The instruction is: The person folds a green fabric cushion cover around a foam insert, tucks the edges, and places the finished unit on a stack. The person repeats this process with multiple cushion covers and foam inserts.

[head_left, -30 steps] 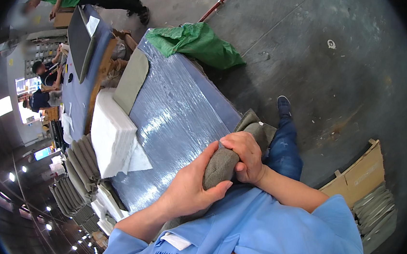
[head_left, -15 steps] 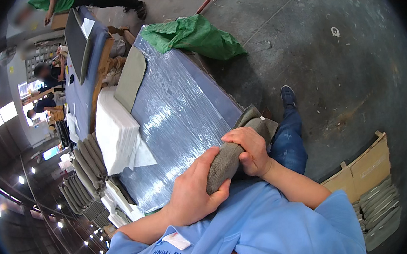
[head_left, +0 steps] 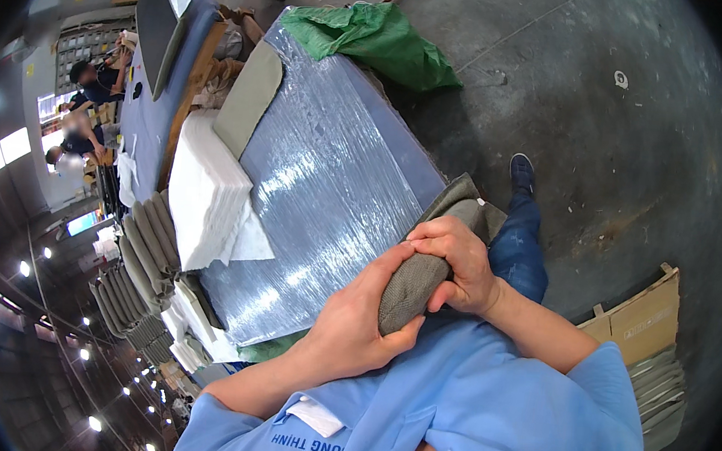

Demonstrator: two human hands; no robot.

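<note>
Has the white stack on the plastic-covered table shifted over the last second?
No. The view shifted, but the white stack still meets the same end of the olive flat piece on the table.

A table (head_left: pixel 333 154) fills the frame's centre, with a sack (head_left: pixel 377 42) across its upper end and a stack of sheets (head_left: pixel 205 190) at its left edge. Lower centre, a cushion (head_left: pixel 411 294) sits between the left hand (head_left: pixel 362 316) and right hand (head_left: pixel 459 264). A carton (head_left: pixel 644 312) lies lower right.

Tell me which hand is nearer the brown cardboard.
Right. The right hand is left of the brown cardboard, apart from it; the left hand is farther left, on the other side of the grey-brown fabric bundle.
</note>
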